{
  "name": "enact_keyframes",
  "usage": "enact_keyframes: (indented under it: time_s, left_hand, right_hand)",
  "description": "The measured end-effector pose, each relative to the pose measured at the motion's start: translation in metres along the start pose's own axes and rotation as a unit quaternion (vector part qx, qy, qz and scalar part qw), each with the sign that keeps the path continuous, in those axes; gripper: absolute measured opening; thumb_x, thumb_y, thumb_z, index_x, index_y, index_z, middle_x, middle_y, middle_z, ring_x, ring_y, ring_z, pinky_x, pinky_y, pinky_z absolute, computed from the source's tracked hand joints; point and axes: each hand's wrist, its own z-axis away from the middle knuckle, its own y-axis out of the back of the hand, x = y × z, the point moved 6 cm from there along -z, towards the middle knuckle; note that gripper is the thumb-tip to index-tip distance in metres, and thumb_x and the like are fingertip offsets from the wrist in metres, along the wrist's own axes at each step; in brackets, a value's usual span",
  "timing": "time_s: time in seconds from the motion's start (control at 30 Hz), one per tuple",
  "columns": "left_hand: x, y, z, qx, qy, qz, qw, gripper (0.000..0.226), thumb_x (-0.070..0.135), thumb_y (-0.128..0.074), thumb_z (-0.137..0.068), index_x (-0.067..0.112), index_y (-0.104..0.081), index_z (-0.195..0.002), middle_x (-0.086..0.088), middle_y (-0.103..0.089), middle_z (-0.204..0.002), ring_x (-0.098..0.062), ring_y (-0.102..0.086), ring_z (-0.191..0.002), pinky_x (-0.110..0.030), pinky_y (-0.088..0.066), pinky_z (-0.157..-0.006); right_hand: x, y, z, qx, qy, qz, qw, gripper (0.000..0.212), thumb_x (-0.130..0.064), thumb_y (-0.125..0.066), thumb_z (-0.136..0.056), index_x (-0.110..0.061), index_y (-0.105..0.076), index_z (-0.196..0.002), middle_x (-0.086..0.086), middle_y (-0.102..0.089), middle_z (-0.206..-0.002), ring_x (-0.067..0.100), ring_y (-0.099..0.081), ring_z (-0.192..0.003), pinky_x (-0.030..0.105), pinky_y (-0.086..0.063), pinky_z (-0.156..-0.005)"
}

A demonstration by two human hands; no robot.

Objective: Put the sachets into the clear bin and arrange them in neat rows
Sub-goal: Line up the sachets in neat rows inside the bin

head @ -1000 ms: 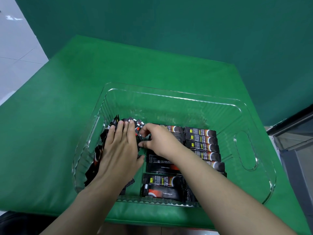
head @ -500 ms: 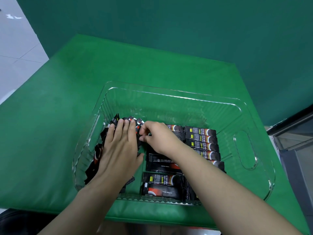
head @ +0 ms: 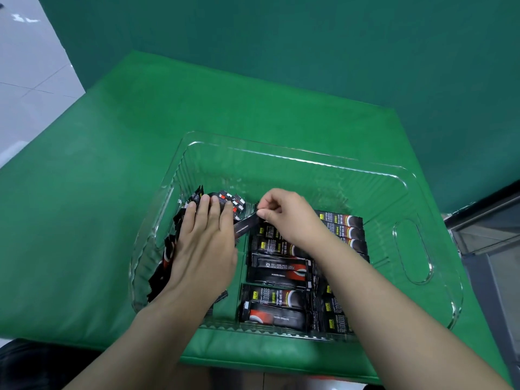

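Underneath, green-covered table [head: 253, 114], tiled floor [head: 25, 80].

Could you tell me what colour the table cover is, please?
Green, per the head view: table cover.

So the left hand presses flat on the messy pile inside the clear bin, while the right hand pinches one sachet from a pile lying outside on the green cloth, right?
Not quite. The head view shows the right hand pinching one sachet inside the clear bin, beside the left hand flat on the messy pile. No sachets lie on the green cloth.
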Motion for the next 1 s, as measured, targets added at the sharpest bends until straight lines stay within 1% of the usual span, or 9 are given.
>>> enact_keyframes:
  time_s: [0.1,0.17,0.23,0.33,0.43,0.53,0.7,0.8,1.0]
  left_hand:
    - [-0.001,-0.003,-0.002,-0.012,-0.004,-0.007,1.0,0.067,0.026,-0.062,-0.085,0.004,-0.038,-0.143,-0.024,-0.033,-0.149,-0.035,-0.023,-0.143,-0.043,0.006,-0.116]
    - [-0.002,-0.007,-0.002,-0.022,-0.005,-0.011,1.0,0.065,0.026,-0.067,-0.08,0.004,-0.046,-0.138,-0.026,-0.037,-0.145,-0.037,-0.029,-0.14,-0.043,0.005,-0.114]
    - [-0.002,-0.008,-0.002,-0.028,-0.008,-0.011,1.0,0.065,0.026,-0.07,-0.077,0.004,-0.049,-0.136,-0.027,-0.039,-0.144,-0.038,-0.031,-0.139,-0.044,0.002,-0.114]
    - [-0.001,-0.003,-0.001,-0.028,-0.011,-0.011,0.999,0.066,0.029,-0.065,-0.082,0.006,-0.045,-0.14,-0.026,-0.034,-0.148,-0.037,-0.024,-0.142,-0.044,0.005,-0.114]
    - [0.001,-0.002,-0.001,-0.016,-0.021,-0.008,1.0,0.066,0.031,-0.056,-0.09,0.008,-0.031,-0.147,-0.024,-0.021,-0.154,-0.035,-0.011,-0.146,-0.043,0.012,-0.114]
    - [0.001,-0.001,-0.001,-0.011,-0.024,-0.003,1.0,0.065,0.032,-0.051,-0.093,0.009,-0.026,-0.149,-0.023,-0.014,-0.156,-0.034,-0.006,-0.146,-0.044,0.011,-0.114]
    - [0.001,-0.003,-0.001,-0.025,-0.024,0.0,0.999,0.064,0.033,-0.048,-0.095,0.01,-0.023,-0.15,-0.021,-0.009,-0.157,-0.033,-0.003,-0.147,-0.045,0.011,-0.115]
    - [0.001,-0.003,-0.001,-0.034,-0.026,-0.004,0.999,0.064,0.035,-0.046,-0.096,0.01,-0.023,-0.149,-0.022,-0.01,-0.156,-0.034,-0.003,-0.147,-0.045,0.01,-0.115]
    - [0.001,-0.003,-0.002,-0.044,-0.028,-0.015,0.999,0.064,0.039,-0.041,-0.097,0.01,-0.02,-0.15,-0.022,-0.009,-0.157,-0.034,-0.003,-0.147,-0.047,0.008,-0.117]
  right_hand:
    - [0.009,0.002,0.005,-0.014,-0.018,-0.012,1.0,0.012,-0.016,-0.059,-0.092,-0.027,-0.062,-0.093,-0.017,-0.058,-0.081,-0.005,-0.048,-0.069,0.02,-0.038,-0.067]
    - [0.007,0.001,0.009,-0.043,-0.011,-0.001,0.999,0.014,-0.019,-0.056,-0.094,-0.025,-0.065,-0.102,-0.02,-0.057,-0.082,-0.008,-0.047,-0.069,0.015,-0.037,-0.063]
    - [0.001,-0.002,0.014,-0.067,-0.001,0.001,0.998,0.01,-0.023,-0.06,-0.092,-0.023,-0.066,-0.1,-0.021,-0.054,-0.076,-0.006,-0.046,-0.063,0.01,-0.034,-0.056]
    - [-0.006,-0.006,0.02,-0.09,0.014,0.018,0.996,0.005,-0.024,-0.067,-0.087,-0.02,-0.064,-0.088,-0.017,-0.054,-0.072,-0.004,-0.045,-0.059,0.007,-0.034,-0.053]
    - [-0.001,-0.006,0.027,-0.104,0.013,0.053,0.993,0.007,-0.022,-0.065,-0.089,-0.02,-0.06,-0.083,-0.016,-0.052,-0.07,-0.005,-0.043,-0.058,0.008,-0.033,-0.054]
    - [0.012,0.009,0.038,-0.084,-0.012,0.058,0.995,0.012,-0.021,-0.061,-0.091,-0.023,-0.057,-0.079,-0.015,-0.054,-0.072,-0.004,-0.046,-0.063,0.01,-0.035,-0.057]
    - [0.035,0.032,0.063,-0.052,-0.052,0.058,0.996,0.021,-0.02,-0.06,-0.091,-0.031,-0.055,-0.074,-0.012,-0.061,-0.078,0.005,-0.055,-0.075,0.022,-0.043,-0.069]
    - [0.043,0.029,0.075,-0.064,-0.072,0.082,0.992,0.02,-0.022,-0.059,-0.092,-0.033,-0.054,-0.076,-0.013,-0.061,-0.081,0.005,-0.056,-0.078,0.022,-0.043,-0.069]
    - [0.04,0.015,0.08,-0.055,-0.057,0.135,0.988,0.002,-0.027,-0.06,-0.092,-0.025,-0.06,-0.091,-0.013,-0.057,-0.088,0.007,-0.055,-0.086,0.017,-0.04,-0.066]
